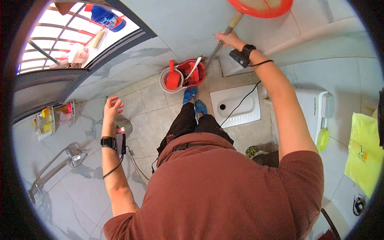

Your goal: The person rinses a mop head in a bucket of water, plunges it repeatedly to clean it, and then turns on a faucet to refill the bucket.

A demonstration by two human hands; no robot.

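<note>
In a tiled bathroom, the person stood with the left hand (112, 107) raised free, fingers spread, holding nothing. Beyond their blue shoes (195, 101), the right hand (226, 39) had its fingers clamped on a long handle (219, 47) running down into a red bucket (195, 73) by the wall, beside the squat toilet (236, 106). Work looked barely started; handle not lifted out yet.

1. A white squat toilet (236, 107) is set in the tiled floor.
2. A yellow towel (363, 152) hangs at the right.
3. A wall shelf (54, 118) holds bottles.
4. A blue bottle (107, 18) stands on the windowsill.
</note>
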